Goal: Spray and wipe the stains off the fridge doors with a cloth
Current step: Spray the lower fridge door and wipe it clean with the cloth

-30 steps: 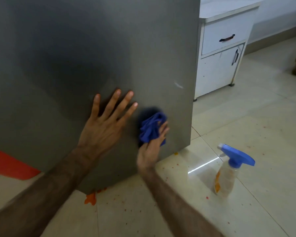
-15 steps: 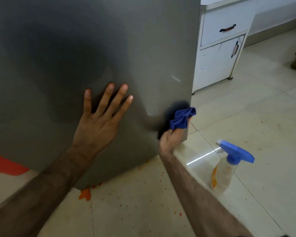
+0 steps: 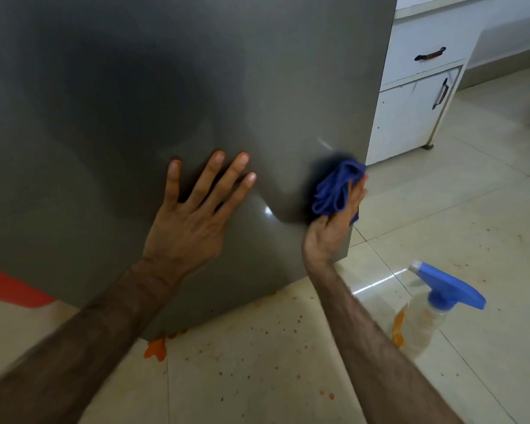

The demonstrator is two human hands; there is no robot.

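Right hand (image 3: 331, 231) bunches the blue cloth (image 3: 334, 191) against the fridge door (image 3: 257, 87) near its lower right edge, hiding any stain there. Left hand (image 3: 190, 221) lies flat, fingers spread. Spray bottle (image 3: 426, 316) stands blurry on the floor.

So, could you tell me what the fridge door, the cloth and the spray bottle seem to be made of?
Fridge door: probably brushed or coated metal, grey with soft, blurred reflections. Cloth: soft blue fabric, perhaps microfibre, bunched in folds under the right hand. Spray bottle: clear plastic body, glossy blue plastic trigger head.
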